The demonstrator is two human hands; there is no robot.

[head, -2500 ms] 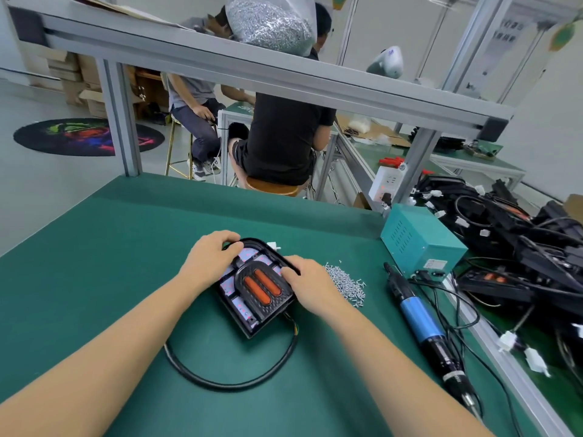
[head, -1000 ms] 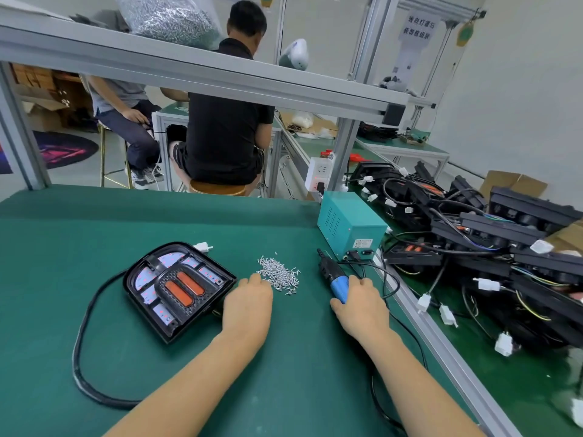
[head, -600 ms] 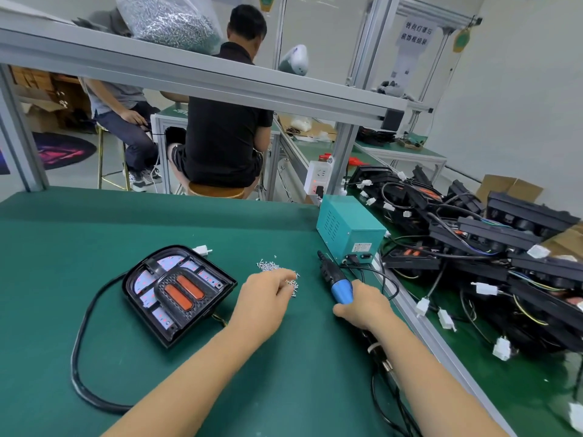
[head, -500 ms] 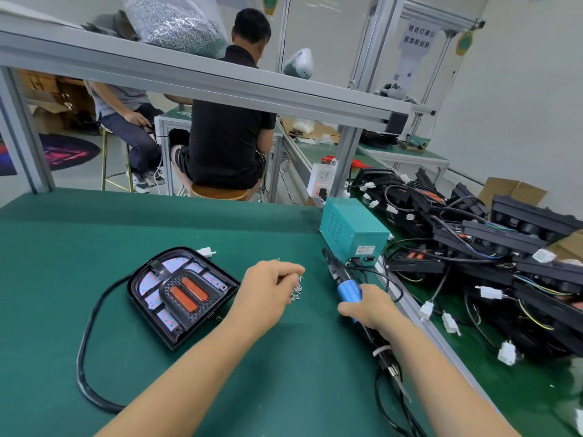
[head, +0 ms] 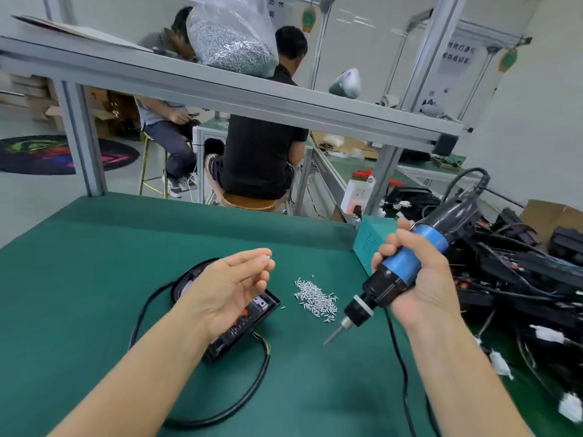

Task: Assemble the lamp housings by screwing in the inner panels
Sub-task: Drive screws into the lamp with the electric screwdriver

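Now we are pinching a screw (head: 267, 258) at our left hand's (head: 227, 288) fingertips while our right hand (head: 419, 279) is gripping the electric screwdriver (head: 398, 272), its long axis slanting down-left toward that screw, with the lamp housing (head: 249, 323) lying beneath the left hand.

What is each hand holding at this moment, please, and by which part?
The right hand grips the electric screwdriver round its blue barrel, bit pointing down. The left hand pinches a small screw at its fingertips.

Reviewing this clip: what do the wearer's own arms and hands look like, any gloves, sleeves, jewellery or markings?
Both forearms are bare as far as the frame shows, with no sleeve in view. The left hand and right hand wear no gloves. No rings, watch, wristband or markings show on either.
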